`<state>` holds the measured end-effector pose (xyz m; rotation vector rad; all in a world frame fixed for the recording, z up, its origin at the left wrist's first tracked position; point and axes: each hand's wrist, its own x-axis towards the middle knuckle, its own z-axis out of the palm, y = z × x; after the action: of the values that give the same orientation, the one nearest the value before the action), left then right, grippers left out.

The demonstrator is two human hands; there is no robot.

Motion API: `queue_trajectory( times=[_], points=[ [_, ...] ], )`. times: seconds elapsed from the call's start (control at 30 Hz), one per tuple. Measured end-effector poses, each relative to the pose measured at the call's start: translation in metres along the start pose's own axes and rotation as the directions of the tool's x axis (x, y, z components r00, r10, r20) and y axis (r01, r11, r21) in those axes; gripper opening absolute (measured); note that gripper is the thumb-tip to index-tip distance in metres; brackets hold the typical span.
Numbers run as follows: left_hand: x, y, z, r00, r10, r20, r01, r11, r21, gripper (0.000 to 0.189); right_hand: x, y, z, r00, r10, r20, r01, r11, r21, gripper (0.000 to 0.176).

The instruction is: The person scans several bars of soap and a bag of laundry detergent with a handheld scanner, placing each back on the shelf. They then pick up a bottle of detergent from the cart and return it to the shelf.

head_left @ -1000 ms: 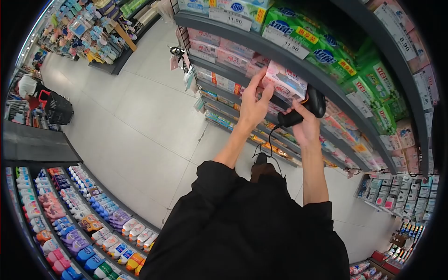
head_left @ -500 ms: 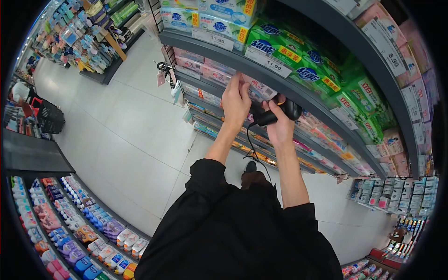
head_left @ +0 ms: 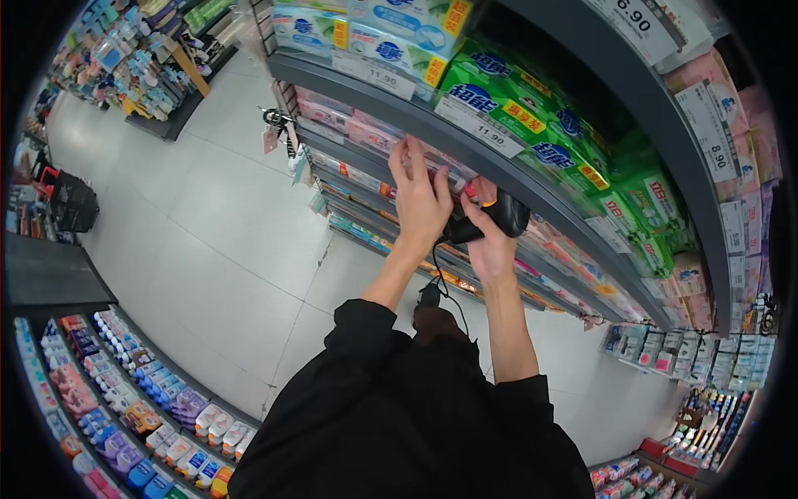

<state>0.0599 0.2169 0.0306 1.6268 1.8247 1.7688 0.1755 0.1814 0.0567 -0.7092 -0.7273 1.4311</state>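
Observation:
My right hand [head_left: 489, 245] is closed around a black handheld barcode scanner [head_left: 507, 218], with a dark cable [head_left: 439, 270] hanging below it. My left hand [head_left: 421, 200] is just left of it, fingers curved and apart, in front of pink wrapped packs [head_left: 374, 135] on the shelf below the green ones. Its fingertips are at the front of these packs; whether they touch is hard to tell. Above both hands runs the grey shelf edge [head_left: 424, 108] with price labels [head_left: 480, 125]. Part of the pink row is hidden behind my hands.
Green soap packs [head_left: 532, 116] and white-blue packs [head_left: 386, 50] fill the shelf above. Lower shelves hold more goods. Bottles [head_left: 179, 399] line a rack at lower left. A black basket [head_left: 73, 204] stands far left on the tiled floor [head_left: 208, 249].
The pink pack with a barcode, tilted out by my left hand before, is now lower and mostly hidden. My left fingers have spread. The scanner remains in my right hand.

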Motion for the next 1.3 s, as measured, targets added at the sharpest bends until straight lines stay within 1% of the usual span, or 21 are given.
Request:
queue_trajectory(
  times=[0.1,0.17,0.2,0.3,0.37,0.43,0.5,0.57,0.63,0.67,0.77,0.8,0.9,0.97,1.0,1.03,1.1,1.13,1.17,1.23,1.3],
  points=[
    [0.002,-0.003,-0.006,0.989,-0.107,0.099,0.119,0.985,-0.122,0.063,-0.006,-0.009,-0.008,0.999,0.005,-0.041,-0.007,0.999,-0.051,0.055],
    [-0.002,-0.010,-0.010,0.995,-0.056,0.086,0.067,0.990,-0.124,0.061,-0.015,-0.020,-0.022,1.000,0.024,-0.009,-0.026,0.928,-0.372,0.050],
    [-0.008,-0.013,-0.014,0.994,-0.069,0.080,0.081,0.984,-0.161,0.058,-0.018,-0.025,-0.025,0.999,-0.047,-0.023,0.030,0.874,-0.486,0.047],
    [-0.031,-0.013,-0.020,0.992,-0.100,0.083,0.116,0.968,-0.223,0.049,-0.028,-0.046,-0.055,0.997,-0.072,0.017,0.066,0.761,-0.645,0.047],
    [-0.043,-0.005,-0.022,0.940,0.254,0.228,-0.192,0.945,-0.264,0.047,-0.039,-0.057,-0.068,0.998,-0.049,-0.043,0.007,0.732,-0.682,0.049],
    [-0.045,0.025,-0.012,0.930,0.259,0.261,-0.147,0.913,-0.381,0.044,-0.045,-0.064,-0.076,0.981,-0.120,-0.154,-0.010,0.756,-0.655,0.056],
    [-0.040,0.049,0.002,0.927,0.224,0.301,-0.088,0.910,-0.406,0.043,-0.053,-0.066,-0.089,0.972,-0.155,-0.174,-0.001,0.743,-0.670,0.058],
    [-0.037,0.064,0.021,0.918,0.202,0.340,-0.037,0.900,-0.434,0.042,-0.059,-0.071,-0.095,0.954,-0.186,-0.237,0.017,0.820,-0.572,0.056],
    [-0.034,0.071,0.044,0.887,0.182,0.425,-0.001,0.920,-0.391,0.041,-0.062,-0.075,-0.099,0.957,-0.176,-0.230,0.024,0.839,-0.544,0.059],
    [-0.033,0.070,0.056,0.821,0.174,0.544,0.059,0.921,-0.384,0.043,-0.066,-0.076,-0.101,0.962,-0.173,-0.211,0.021,0.816,-0.577,0.060],
    [-0.044,0.073,0.077,0.847,0.190,0.496,-0.055,0.960,-0.274,0.042,-0.075,-0.080,-0.120,0.983,-0.126,-0.132,0.017,0.784,-0.621,0.061],
    [-0.043,0.075,0.073,0.810,0.163,0.563,-0.035,0.972,-0.232,0.041,-0.077,-0.083,-0.120,0.988,-0.101,-0.117,0.009,0.794,-0.608,0.061],
    [-0.047,0.074,0.074,0.853,0.160,0.497,-0.053,0.974,-0.222,0.040,-0.079,-0.087,-0.128,0.996,-0.057,-0.070,0.006,0.815,-0.579,0.057],
    [-0.055,0.070,0.075,0.845,0.151,0.512,-0.080,0.984,-0.157,0.041,-0.079,-0.087,-0.146,0.997,0.053,-0.060,-0.079,0.781,-0.619,0.051],
    [-0.058,0.071,0.077,0.881,0.125,0.456,-0.050,0.984,-0.173,0.040,-0.078,-0.088,-0.140,0.996,0.049,-0.069,-0.080,0.816,-0.573,0.043],
    [-0.061,0.072,0.078,0.913,0.100,0.395,-0.024,0.981,-0.192,0.040,-0.078,-0.089,-0.151,0.988,0.156,-0.025,-0.140,0.790,-0.597,0.066],
    [-0.069,0.070,0.077,0.932,0.115,0.344,-0.070,0.987,-0.142,0.038,-0.077,-0.096,-0.151,0.979,0.206,0.006,-0.160,0.778,-0.607,0.066],
    [-0.075,0.067,0.078,0.942,0.100,0.320,-0.057,0.989,-0.139,0.046,-0.074,-0.093,-0.164,0.967,0.222,0.123,-0.085,0.740,-0.667,0.067],
    [-0.081,0.065,0.079,0.952,0.083,0.294,-0.045,0.990,-0.133,0.054,-0.073,-0.092,-0.175,0.960,0.241,0.146,-0.087,0.748,-0.658,0.067],
    [-0.089,0.071,0.077,0.968,0.101,0.229,-0.087,0.994,-0.071,0.050,-0.070,-0.092,-0.176,0.964,0.133,0.230,0.039,0.785,-0.619,0.067],
    [-0.100,0.079,0.075,0.978,0.002,0.208,-0.001,1.000,-0.006,0.039,-0.064,-0.101,-0.177,0.952,0.072,0.298,0.132,0.781,-0.611,0.058]
  ],
)
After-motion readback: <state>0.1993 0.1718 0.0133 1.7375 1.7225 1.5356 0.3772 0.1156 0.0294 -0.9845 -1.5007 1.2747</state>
